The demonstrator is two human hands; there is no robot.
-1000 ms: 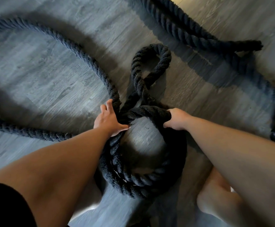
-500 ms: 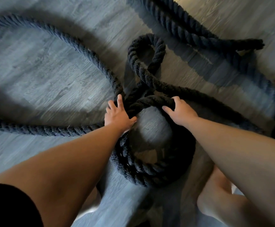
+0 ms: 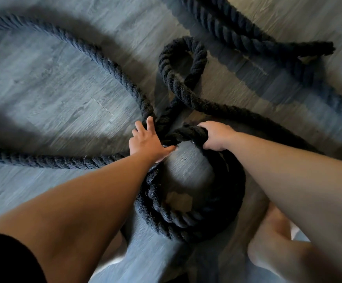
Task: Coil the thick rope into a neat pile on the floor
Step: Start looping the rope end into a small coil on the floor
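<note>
Thick, fuzzy twisted black rope [image 3: 159, 203] sits in a round coil on the grey wood-grain floor [image 3: 54, 88]. Right hand [image 3: 217, 137] has its fingers wrapped round the top strand, left hand [image 3: 146, 142] has fingers splayed loose against it.

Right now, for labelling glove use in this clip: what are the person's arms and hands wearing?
The left hand and right hand are bare: no gloves, and no ring, watch or band shows. The left forearm and right forearm are uncovered. At the upper left arm lies black fabric, possibly a short sleeve.
</note>
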